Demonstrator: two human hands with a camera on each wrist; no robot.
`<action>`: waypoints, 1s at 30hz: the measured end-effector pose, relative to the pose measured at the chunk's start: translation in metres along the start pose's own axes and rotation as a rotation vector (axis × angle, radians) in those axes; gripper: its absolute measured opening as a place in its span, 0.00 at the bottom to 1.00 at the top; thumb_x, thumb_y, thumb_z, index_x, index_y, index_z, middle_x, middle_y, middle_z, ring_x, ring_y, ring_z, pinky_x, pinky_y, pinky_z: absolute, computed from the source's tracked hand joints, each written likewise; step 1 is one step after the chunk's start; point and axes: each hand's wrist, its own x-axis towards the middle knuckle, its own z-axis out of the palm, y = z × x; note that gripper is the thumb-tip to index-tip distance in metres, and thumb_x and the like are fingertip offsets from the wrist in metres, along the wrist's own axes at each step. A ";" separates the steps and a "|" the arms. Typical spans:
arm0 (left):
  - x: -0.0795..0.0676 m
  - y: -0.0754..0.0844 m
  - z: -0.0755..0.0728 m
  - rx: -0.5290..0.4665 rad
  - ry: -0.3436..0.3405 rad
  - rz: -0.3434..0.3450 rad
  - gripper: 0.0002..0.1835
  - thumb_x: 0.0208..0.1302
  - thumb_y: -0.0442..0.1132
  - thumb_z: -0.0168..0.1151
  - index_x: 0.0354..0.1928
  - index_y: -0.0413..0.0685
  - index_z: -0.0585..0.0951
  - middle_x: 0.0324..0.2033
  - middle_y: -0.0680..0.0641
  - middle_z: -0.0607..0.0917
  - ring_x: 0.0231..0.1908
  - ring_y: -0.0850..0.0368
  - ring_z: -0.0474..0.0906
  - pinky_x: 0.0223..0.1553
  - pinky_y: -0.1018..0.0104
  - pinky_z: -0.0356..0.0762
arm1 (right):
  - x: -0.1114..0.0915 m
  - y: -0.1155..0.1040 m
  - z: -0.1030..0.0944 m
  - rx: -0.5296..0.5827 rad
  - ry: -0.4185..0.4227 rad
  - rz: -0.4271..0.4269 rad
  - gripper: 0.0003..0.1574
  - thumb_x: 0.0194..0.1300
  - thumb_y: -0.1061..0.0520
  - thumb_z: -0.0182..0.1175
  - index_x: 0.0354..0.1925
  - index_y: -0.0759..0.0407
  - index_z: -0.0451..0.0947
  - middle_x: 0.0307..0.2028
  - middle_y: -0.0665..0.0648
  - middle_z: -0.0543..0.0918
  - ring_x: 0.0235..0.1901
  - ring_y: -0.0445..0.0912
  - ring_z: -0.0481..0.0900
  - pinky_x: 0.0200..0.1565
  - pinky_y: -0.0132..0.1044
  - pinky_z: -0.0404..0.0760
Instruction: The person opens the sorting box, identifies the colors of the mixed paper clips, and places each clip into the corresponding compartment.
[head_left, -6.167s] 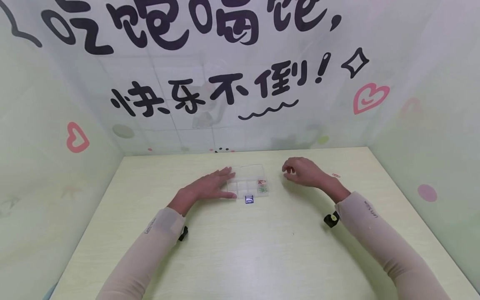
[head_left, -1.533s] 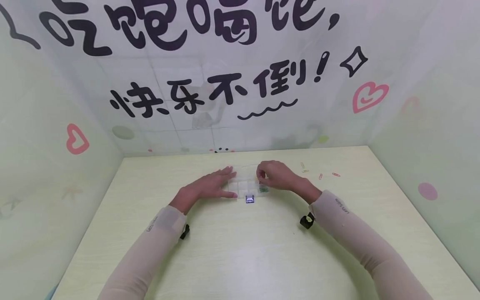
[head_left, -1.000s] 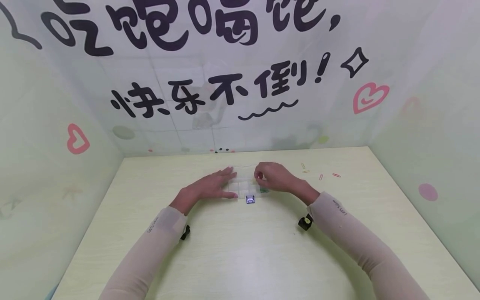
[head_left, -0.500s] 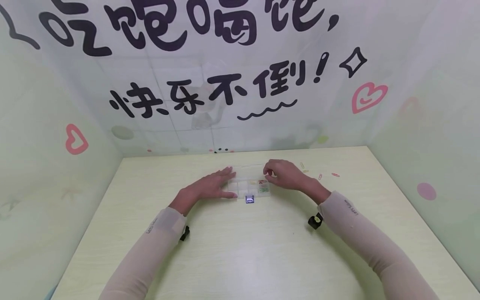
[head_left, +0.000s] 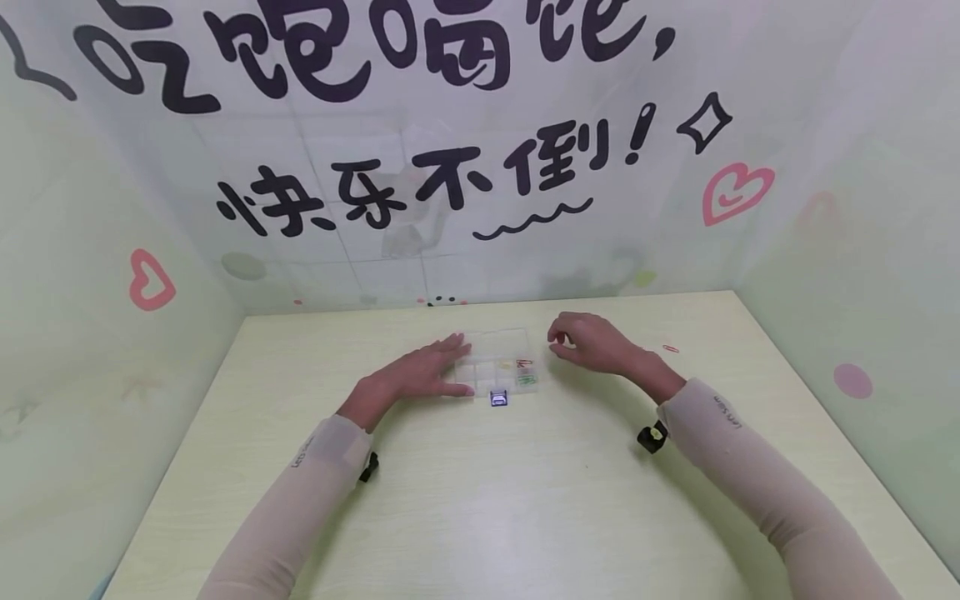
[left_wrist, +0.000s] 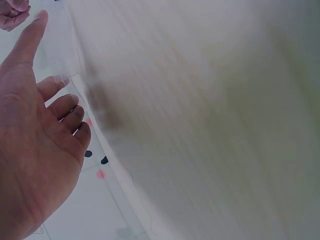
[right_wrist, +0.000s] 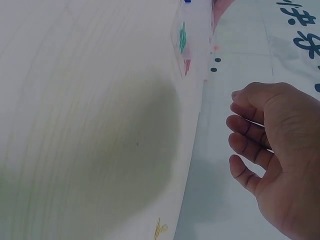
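A clear plastic compartment box [head_left: 491, 343] with its lid laid back sits at the far middle of the table. My left hand [head_left: 426, 371] rests along the box's left side, thumb and fingers spread; the left wrist view shows its palm [left_wrist: 37, 135]. Red paper clips [head_left: 523, 363] and green paper clips [head_left: 527, 379] lie in the right compartments, with a little yellow [head_left: 506, 364] in the compartment beside them. A blue clasp [head_left: 498, 398] marks the front edge. Just right of the box, my right hand [head_left: 596, 342] hovers, fingers loosely curled, nothing visible between them [right_wrist: 280, 135].
One red paper clip [head_left: 671, 348] lies on the table right of my right hand. Yellow paper clips [right_wrist: 158, 229] show on the table in the right wrist view, hidden behind that hand in the head view. A printed wall [head_left: 480, 275] stands behind the table.
My right hand has moved from over the box to the right, now covering the loose clips there. Yellow shows in a compartment that was bare 6.2 seconds ago. The left hand stays put.
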 end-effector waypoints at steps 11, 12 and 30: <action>-0.002 0.000 0.000 -0.016 0.004 -0.013 0.53 0.58 0.73 0.56 0.77 0.52 0.53 0.77 0.47 0.47 0.76 0.49 0.43 0.73 0.48 0.49 | -0.015 0.024 -0.012 0.008 0.010 -0.016 0.07 0.64 0.58 0.64 0.40 0.59 0.83 0.34 0.51 0.81 0.35 0.48 0.79 0.37 0.41 0.77; -0.002 0.000 0.000 -0.020 0.005 -0.016 0.53 0.57 0.73 0.56 0.77 0.52 0.53 0.77 0.47 0.47 0.76 0.49 0.43 0.73 0.48 0.49 | -0.016 0.026 -0.014 0.008 0.007 -0.013 0.07 0.64 0.58 0.64 0.40 0.60 0.83 0.34 0.51 0.81 0.35 0.48 0.79 0.37 0.41 0.77; -0.002 -0.001 0.001 -0.026 0.001 -0.017 0.54 0.56 0.75 0.56 0.77 0.53 0.53 0.77 0.48 0.46 0.76 0.49 0.43 0.72 0.47 0.50 | -0.034 0.072 -0.017 0.033 -0.056 0.088 0.11 0.62 0.61 0.65 0.43 0.64 0.83 0.37 0.56 0.83 0.38 0.51 0.79 0.42 0.44 0.78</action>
